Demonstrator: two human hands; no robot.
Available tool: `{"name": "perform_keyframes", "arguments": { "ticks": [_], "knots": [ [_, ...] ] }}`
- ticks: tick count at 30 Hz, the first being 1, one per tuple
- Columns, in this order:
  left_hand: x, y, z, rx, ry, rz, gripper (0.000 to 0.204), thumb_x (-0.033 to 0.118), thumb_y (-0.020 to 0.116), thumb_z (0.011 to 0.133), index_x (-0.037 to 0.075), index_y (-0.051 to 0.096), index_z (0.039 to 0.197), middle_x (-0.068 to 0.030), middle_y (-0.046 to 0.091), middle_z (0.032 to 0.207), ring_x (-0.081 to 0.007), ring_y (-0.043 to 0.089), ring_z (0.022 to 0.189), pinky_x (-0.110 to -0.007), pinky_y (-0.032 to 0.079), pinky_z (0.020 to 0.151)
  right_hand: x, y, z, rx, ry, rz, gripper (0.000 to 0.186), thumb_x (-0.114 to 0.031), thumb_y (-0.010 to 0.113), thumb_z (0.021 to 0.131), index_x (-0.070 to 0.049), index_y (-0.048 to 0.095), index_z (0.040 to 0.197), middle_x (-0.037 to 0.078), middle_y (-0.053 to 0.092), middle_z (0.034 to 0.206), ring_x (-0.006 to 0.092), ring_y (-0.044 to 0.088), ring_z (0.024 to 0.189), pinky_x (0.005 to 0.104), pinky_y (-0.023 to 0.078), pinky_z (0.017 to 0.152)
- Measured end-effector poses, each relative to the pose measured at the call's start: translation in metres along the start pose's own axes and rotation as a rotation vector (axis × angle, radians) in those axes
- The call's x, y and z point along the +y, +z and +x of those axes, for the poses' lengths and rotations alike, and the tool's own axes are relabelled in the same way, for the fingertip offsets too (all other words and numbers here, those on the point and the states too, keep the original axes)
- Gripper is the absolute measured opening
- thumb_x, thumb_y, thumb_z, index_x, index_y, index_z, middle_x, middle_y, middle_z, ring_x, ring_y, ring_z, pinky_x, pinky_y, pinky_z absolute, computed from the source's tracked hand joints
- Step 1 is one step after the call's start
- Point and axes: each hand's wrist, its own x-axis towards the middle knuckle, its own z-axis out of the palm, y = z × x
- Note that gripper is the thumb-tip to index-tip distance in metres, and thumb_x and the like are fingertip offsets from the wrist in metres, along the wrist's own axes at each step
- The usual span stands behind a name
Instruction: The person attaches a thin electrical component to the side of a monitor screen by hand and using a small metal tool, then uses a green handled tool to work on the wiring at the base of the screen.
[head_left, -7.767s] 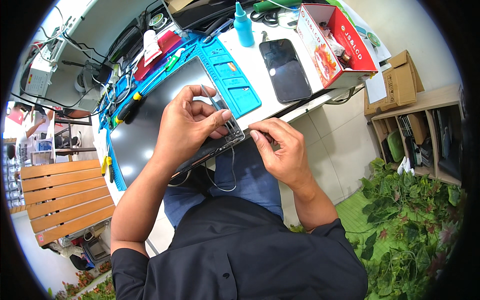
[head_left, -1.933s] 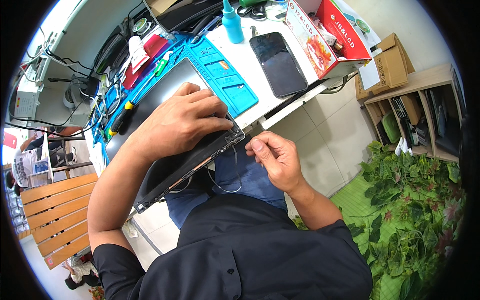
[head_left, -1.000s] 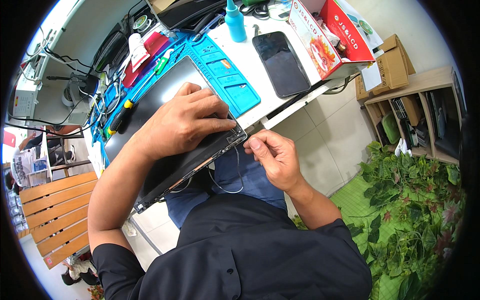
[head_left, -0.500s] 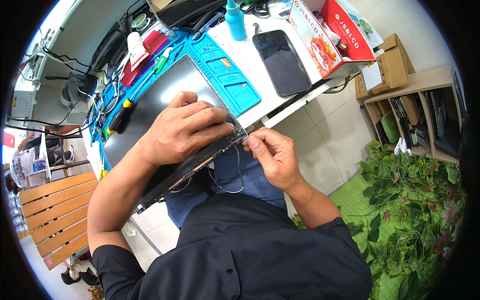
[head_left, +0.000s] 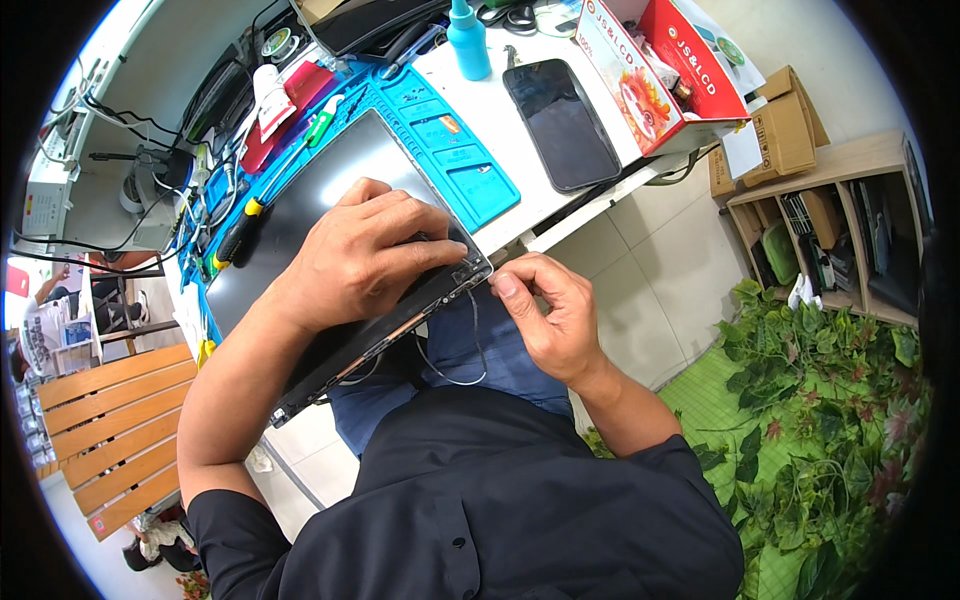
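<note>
A dark laptop screen (head_left: 300, 205) lies tilted at the front edge of the desk, its lower edge hanging over my lap. My left hand (head_left: 360, 262) rests across it with curled fingers, the fingertips at the right corner by the small metal hinge parts. Whether those fingertips hold something small cannot be made out. At the same corner, my right hand (head_left: 552, 315) pinches the screen's edge between thumb and index finger. A thin grey cable (head_left: 481, 345) loops down from the screen over my jeans.
Under the screen spreads a blue repair mat (head_left: 478, 190); a yellow-and-black screwdriver (head_left: 238, 238) lies left. Behind are a phone (head_left: 563, 125), a blue bottle (head_left: 468, 45) and a red-and-white box (head_left: 650, 85). A wooden shelf (head_left: 825, 180) stands right, a slatted wooden seat (head_left: 120, 430) left.
My left fingers have shifted slightly up and back at the corner, showing more of the hinge parts. My right hand keeps its pinch with barely any movement.
</note>
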Motion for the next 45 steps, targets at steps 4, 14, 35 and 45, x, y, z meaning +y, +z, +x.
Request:
{"name": "perform_keyframes", "arguments": {
  "ticks": [4, 14, 35, 45],
  "knots": [
    [0.0009, -0.0031, 0.0024, -0.027, -0.027, -0.022, 0.042, 0.006, 0.085, 0.074, 0.016, 0.083, 0.115, -0.0007, 0.073, 0.104, -0.0204, 0.070, 0.092, -0.037, 0.049, 0.084, 0.0021, -0.0001, 0.0000, -0.001, -0.018, -0.009, 0.012, -0.008, 0.075, 0.106, 0.003, 0.073, 0.101, 0.007, 0.068, 0.085, 0.0128, 0.060, 0.070, 0.0296, 0.048, 0.064],
    [0.0008, -0.0041, 0.0037, -0.034, -0.075, -0.051, 0.042, 0.003, 0.084, 0.073, 0.016, 0.084, 0.114, -0.0026, 0.073, 0.104, -0.0230, 0.069, 0.090, -0.037, 0.049, 0.080, 0.0012, 0.0010, -0.0018, 0.002, 0.096, 0.076, 0.010, -0.006, 0.076, 0.106, 0.003, 0.072, 0.110, 0.008, 0.075, 0.093, 0.0102, 0.070, 0.081, 0.0270, 0.056, 0.072],
    [-0.0026, -0.0026, 0.0013, -0.032, -0.113, -0.069, 0.038, 0.004, 0.083, 0.074, 0.017, 0.086, 0.110, -0.0019, 0.073, 0.101, -0.0226, 0.069, 0.089, -0.037, 0.048, 0.079, 0.0018, 0.0017, 0.0026, -0.049, 0.165, 0.144, 0.017, -0.005, 0.075, 0.106, 0.005, 0.070, 0.120, 0.011, 0.080, 0.101, 0.0132, 0.077, 0.093, 0.0283, 0.062, 0.083],
    [0.0002, -0.0033, 0.0017, -0.037, -0.107, -0.062, 0.036, 0.005, 0.084, 0.074, 0.016, 0.085, 0.108, -0.0021, 0.072, 0.101, -0.0228, 0.069, 0.089, -0.038, 0.049, 0.080, 0.0017, 0.0019, 0.0019, -0.043, 0.178, 0.137, 0.017, -0.005, 0.075, 0.106, 0.005, 0.070, 0.119, 0.010, 0.080, 0.101, 0.0132, 0.077, 0.093, 0.0285, 0.062, 0.083]
  ]
}}
